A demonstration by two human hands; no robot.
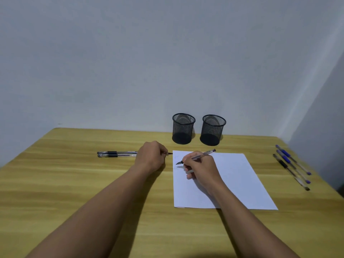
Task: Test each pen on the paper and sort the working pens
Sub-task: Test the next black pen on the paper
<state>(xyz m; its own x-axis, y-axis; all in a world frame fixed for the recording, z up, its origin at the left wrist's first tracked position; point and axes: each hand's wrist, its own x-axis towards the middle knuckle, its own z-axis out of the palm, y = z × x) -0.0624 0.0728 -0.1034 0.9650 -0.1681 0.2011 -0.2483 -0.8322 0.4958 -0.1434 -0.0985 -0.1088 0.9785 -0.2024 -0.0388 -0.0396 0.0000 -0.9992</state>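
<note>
A white sheet of paper [232,181] lies on the wooden table. My right hand [202,167] grips a clear pen [203,154], its tip just above or on the paper's upper left part, beside faint marks. My left hand [151,157] is closed on another pen whose tip [169,153] pokes out toward the paper's left edge. Two capped dark pens [116,154] lie side by side left of that hand. Three pens [292,165], two of them blue, lie near the table's right edge.
Two black mesh pen cups, the left cup [183,129] and the right cup [212,130], stand beyond the paper near the wall, and I see nothing inside them. The table [74,183] meets grey walls at the back and right.
</note>
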